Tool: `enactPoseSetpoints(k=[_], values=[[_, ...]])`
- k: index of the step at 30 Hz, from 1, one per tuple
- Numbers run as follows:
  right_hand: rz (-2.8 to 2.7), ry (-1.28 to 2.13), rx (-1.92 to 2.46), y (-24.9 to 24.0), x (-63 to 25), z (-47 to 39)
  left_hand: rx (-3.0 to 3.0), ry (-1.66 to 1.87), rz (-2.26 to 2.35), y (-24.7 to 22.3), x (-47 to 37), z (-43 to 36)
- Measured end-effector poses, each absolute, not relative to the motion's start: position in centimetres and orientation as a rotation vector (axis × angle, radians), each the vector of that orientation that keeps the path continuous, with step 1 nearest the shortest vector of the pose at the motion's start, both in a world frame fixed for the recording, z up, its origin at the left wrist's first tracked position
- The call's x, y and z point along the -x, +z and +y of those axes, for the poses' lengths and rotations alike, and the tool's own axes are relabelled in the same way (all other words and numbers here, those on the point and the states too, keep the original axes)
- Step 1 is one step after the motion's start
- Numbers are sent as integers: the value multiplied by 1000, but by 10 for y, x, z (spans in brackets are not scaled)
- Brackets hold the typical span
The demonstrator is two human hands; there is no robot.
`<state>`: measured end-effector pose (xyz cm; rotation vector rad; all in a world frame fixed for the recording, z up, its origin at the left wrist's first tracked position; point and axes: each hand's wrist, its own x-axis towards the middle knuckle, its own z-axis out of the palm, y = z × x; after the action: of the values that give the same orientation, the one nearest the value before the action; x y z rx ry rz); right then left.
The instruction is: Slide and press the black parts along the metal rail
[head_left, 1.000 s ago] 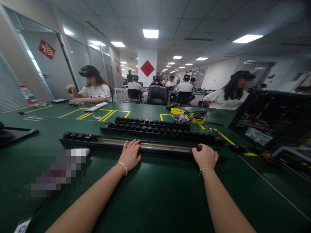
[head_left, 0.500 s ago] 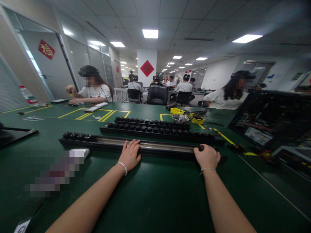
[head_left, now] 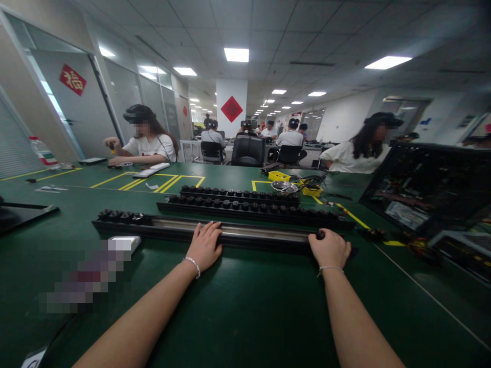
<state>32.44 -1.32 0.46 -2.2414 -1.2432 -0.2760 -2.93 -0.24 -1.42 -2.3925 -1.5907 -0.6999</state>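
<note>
A long black rail with a metal-lined channel [head_left: 264,232] lies across the table in front of me. At its left end several black, rounded modules [head_left: 120,215] sit in the channel. My left hand [head_left: 205,244] rests on the rail's middle, fingers stretched over the near edge. Near the right end, my right hand [head_left: 330,248] is closed around a small black round module [head_left: 319,234], of which only the top shows; its underside is hidden by the fingers. Two similar rails [head_left: 230,203] filled with black modules lie just behind.
A blurred-out object [head_left: 86,276] lies at the left. Farther back stand a metal dish [head_left: 284,187] and yellow bins [head_left: 279,176] beside cables. An open computer case [head_left: 422,189] stands at the right. Other people sit across and at the sides.
My right hand has shifted slightly to the right along the rail with the small black module. The left hand stays in place on the rail.
</note>
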Motion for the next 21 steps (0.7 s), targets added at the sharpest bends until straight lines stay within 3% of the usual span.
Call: enactPoseSetpoints(k=[21], values=[[-1185, -285, 2244, 2, -334, -12, 2403, -721, -1587, -13, 29, -3]])
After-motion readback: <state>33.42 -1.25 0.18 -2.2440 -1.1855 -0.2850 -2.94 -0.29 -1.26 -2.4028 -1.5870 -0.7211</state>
